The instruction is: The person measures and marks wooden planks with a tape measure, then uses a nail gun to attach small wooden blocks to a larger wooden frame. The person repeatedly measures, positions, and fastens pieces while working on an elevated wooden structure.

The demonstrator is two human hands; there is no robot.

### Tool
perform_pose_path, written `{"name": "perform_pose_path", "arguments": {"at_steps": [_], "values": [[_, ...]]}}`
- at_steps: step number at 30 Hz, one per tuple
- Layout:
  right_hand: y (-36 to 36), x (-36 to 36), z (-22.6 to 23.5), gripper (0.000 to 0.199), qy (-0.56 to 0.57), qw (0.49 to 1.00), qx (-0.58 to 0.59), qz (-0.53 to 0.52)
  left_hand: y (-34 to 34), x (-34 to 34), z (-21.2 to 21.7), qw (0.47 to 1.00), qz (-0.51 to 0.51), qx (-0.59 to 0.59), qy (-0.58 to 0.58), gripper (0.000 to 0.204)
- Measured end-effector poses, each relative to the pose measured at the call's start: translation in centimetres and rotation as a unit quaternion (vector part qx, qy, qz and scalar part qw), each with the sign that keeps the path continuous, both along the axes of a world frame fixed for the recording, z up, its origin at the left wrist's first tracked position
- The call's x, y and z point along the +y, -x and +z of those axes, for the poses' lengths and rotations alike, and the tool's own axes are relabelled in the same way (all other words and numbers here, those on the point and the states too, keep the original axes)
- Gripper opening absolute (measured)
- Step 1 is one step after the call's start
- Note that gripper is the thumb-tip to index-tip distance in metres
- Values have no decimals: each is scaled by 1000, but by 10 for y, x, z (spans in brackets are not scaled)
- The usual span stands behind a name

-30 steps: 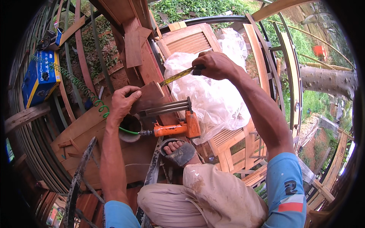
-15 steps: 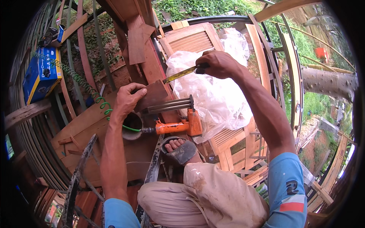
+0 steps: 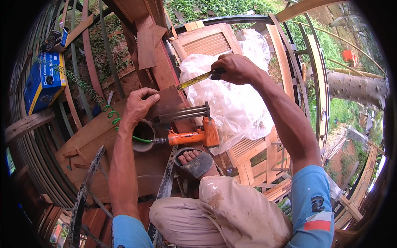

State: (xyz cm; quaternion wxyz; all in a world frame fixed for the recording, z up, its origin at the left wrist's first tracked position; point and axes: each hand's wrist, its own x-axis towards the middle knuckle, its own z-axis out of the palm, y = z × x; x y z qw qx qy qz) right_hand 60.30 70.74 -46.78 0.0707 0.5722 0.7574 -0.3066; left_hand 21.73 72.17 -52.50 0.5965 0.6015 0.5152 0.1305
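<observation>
My left hand (image 3: 138,106) grips the left end of a short dark brown wooden board (image 3: 167,102), thumb and fingers pinched at its edge. My right hand (image 3: 239,69) is closed around a tape measure (image 3: 218,73), whose case is mostly hidden by my fingers. Its yellow blade (image 3: 193,81) slants down to the left, with the tip at the board's upper right corner. Just below the board lies an orange nail gun (image 3: 194,135) with a dark metal magazine. A green coiled air hose (image 3: 95,96) runs to its handle, passing behind my left forearm.
Clear plastic sheeting (image 3: 231,103) covers part of a louvred wooden panel (image 3: 209,39). A blue box (image 3: 44,82) rests on slats at the left. My sandalled foot (image 3: 196,162) stands beside a dark metal ladder rail (image 3: 167,175). A round pipe opening (image 3: 144,131) sits near my left wrist.
Both hands keep nearly the same places, with the blade still at the board's corner. My left-hand fingers shift slightly on the board, and the view moves a little.
</observation>
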Motion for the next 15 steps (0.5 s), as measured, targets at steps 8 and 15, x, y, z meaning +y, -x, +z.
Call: {"name": "perform_pose_path", "arguments": {"at_steps": [8, 15], "values": [[2, 0, 3, 21, 10, 1000, -10, -8, -2, 0, 2, 999, 1, 3, -39, 25], [1, -1, 0, 22, 7, 1000, -9, -4, -4, 0, 3, 999, 13, -3, -46, 24]]}}
